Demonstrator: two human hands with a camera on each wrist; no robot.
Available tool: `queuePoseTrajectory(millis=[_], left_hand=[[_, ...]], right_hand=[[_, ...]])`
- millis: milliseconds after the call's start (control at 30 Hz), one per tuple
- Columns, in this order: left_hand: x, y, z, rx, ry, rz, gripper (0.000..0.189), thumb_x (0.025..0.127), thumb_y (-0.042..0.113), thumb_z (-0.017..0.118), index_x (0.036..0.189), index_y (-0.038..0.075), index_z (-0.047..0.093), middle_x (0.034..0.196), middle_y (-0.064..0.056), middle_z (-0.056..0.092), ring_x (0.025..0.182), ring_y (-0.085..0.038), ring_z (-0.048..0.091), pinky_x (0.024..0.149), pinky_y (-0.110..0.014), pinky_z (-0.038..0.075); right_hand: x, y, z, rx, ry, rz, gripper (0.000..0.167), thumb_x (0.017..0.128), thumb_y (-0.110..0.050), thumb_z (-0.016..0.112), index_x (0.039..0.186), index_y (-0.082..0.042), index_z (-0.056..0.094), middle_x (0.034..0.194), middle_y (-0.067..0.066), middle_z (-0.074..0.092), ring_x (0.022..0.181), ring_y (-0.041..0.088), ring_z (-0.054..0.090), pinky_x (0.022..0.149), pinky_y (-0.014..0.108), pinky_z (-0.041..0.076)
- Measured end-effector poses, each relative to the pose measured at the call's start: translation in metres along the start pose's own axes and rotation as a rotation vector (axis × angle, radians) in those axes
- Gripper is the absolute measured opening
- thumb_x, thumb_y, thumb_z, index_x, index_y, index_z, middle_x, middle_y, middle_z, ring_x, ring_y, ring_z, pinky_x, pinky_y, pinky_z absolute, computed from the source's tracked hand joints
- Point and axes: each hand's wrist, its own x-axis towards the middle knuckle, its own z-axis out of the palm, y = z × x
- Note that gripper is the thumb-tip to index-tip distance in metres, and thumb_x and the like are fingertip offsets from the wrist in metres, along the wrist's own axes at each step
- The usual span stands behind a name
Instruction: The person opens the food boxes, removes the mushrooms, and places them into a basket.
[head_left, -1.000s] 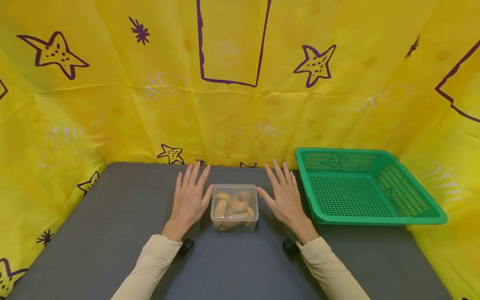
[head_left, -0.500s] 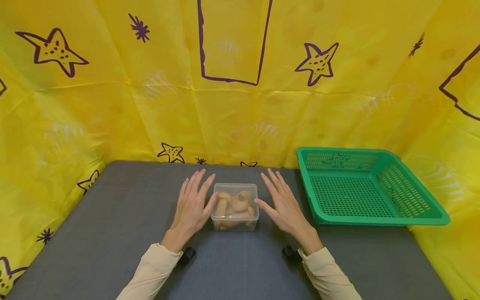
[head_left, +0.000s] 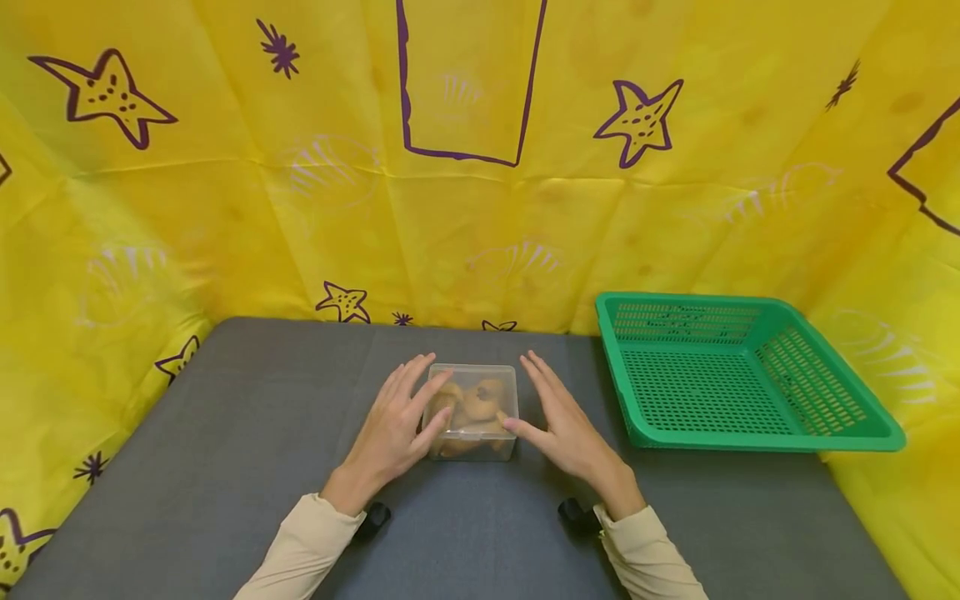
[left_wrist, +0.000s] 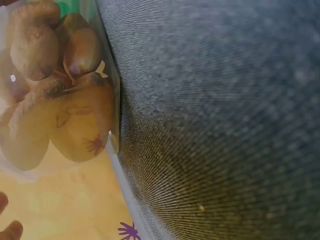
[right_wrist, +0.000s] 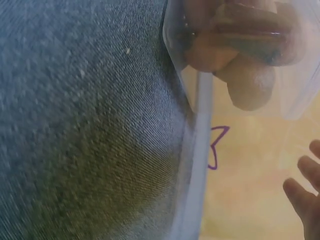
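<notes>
Left hand (head_left: pixel 392 427) and right hand (head_left: pixel 573 432) have drawn in over the box (head_left: pixel 501 451) — both relaxed, grasping nothing; its lid (head_left: pixel 474 368) is still on, mushrooms (head_left: pixel 482 406) still inside.

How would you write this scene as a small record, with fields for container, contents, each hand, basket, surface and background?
Container: clear square plastic box, lid on
Contents: brown, rounded, mushroom-like pieces
Left hand: thumb and forefinger over the lid's left side; contact unclear
Right hand: beside the box, thumb at the lid's right edge; contact unclear
Basket: green rectangular plastic basket, right of the box
Surface: dark grey fabric-covered table
Background: yellow cloth, purple starfish drawings
</notes>
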Motion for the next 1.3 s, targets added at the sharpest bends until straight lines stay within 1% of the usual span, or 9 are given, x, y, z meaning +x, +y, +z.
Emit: queuePoseTrajectory(millis=[133,233,333,500,600,700,867,1067,1300], left_hand=[[-0.001,0.003,-0.001,-0.02,-0.05,0.044,0.054,0.103,0.052,0.04,0.131,0.011,0.062,0.141,-0.019,0.053,0.133,-0.039,0.049,0.112,-0.061,0.037],[-0.001,0.005,-0.001,-0.04,-0.084,0.083,0.049,0.1,0.051,0.05,0.129,0.013,0.063,0.14,-0.015,0.054,0.133,-0.035,0.049,0.112,-0.061,0.037],[-0.001,0.006,-0.001,-0.051,-0.11,0.117,0.047,0.095,0.049,0.063,0.128,0.016,0.064,0.139,-0.013,0.056,0.133,-0.032,0.05,0.113,-0.059,0.036],[-0.002,0.006,0.0,-0.057,-0.121,0.171,0.052,0.085,0.046,0.076,0.127,0.018,0.066,0.137,-0.014,0.059,0.133,-0.034,0.051,0.112,-0.058,0.038],[-0.002,0.006,0.001,-0.064,-0.12,0.198,0.051,0.082,0.04,0.08,0.127,0.018,0.068,0.136,-0.013,0.06,0.131,-0.036,0.052,0.109,-0.06,0.04],[-0.002,0.006,0.002,-0.068,-0.126,0.21,0.051,0.08,0.034,0.082,0.126,0.017,0.068,0.136,-0.012,0.061,0.131,-0.037,0.052,0.109,-0.059,0.041],[-0.002,0.006,0.005,-0.061,-0.132,0.221,0.051,0.078,0.028,0.084,0.125,0.015,0.07,0.136,-0.009,0.063,0.13,-0.035,0.054,0.11,-0.056,0.042],[-0.003,0.005,0.007,-0.058,-0.135,0.215,0.05,0.078,0.026,0.084,0.125,0.016,0.07,0.135,-0.006,0.065,0.13,-0.033,0.056,0.111,-0.053,0.042],[-0.002,0.006,0.007,-0.054,-0.133,0.216,0.05,0.077,0.024,0.084,0.124,0.016,0.071,0.134,-0.006,0.065,0.128,-0.032,0.058,0.11,-0.053,0.043]], right_hand=[[0.0,0.001,0.004,0.087,-0.045,0.033,0.097,0.089,-0.048,0.07,0.16,-0.031,0.006,0.168,0.0,0.008,0.154,0.028,0.014,0.118,0.063,0.026],[0.001,0.003,0.009,0.173,-0.06,0.074,0.105,0.084,-0.046,0.077,0.159,-0.034,0.006,0.168,0.001,0.009,0.154,0.029,0.014,0.118,0.065,0.025],[0.002,0.007,0.015,0.241,-0.064,0.097,0.113,0.078,-0.039,0.085,0.159,-0.034,0.007,0.167,0.001,0.011,0.154,0.031,0.015,0.118,0.066,0.023],[0.006,0.013,0.024,0.282,-0.071,0.106,0.124,0.069,-0.032,0.092,0.159,-0.031,0.007,0.167,0.0,0.013,0.153,0.03,0.018,0.119,0.064,0.024],[0.007,0.015,0.027,0.291,-0.068,0.11,0.127,0.066,-0.031,0.094,0.16,-0.027,0.009,0.166,0.003,0.017,0.151,0.032,0.023,0.118,0.063,0.027],[0.008,0.016,0.029,0.312,-0.07,0.107,0.127,0.066,-0.028,0.094,0.16,-0.02,0.009,0.164,0.01,0.022,0.149,0.035,0.028,0.117,0.063,0.028],[0.009,0.018,0.034,0.37,-0.079,0.102,0.127,0.068,-0.022,0.093,0.16,-0.012,0.006,0.163,0.015,0.023,0.148,0.037,0.028,0.118,0.061,0.027],[0.01,0.021,0.039,0.417,-0.067,0.076,0.126,0.067,-0.022,0.093,0.159,-0.013,0.008,0.161,0.016,0.027,0.148,0.036,0.03,0.12,0.058,0.027],[0.011,0.023,0.039,0.433,-0.067,0.086,0.124,0.067,-0.02,0.093,0.159,-0.014,0.009,0.16,0.017,0.029,0.146,0.037,0.031,0.119,0.059,0.027]])
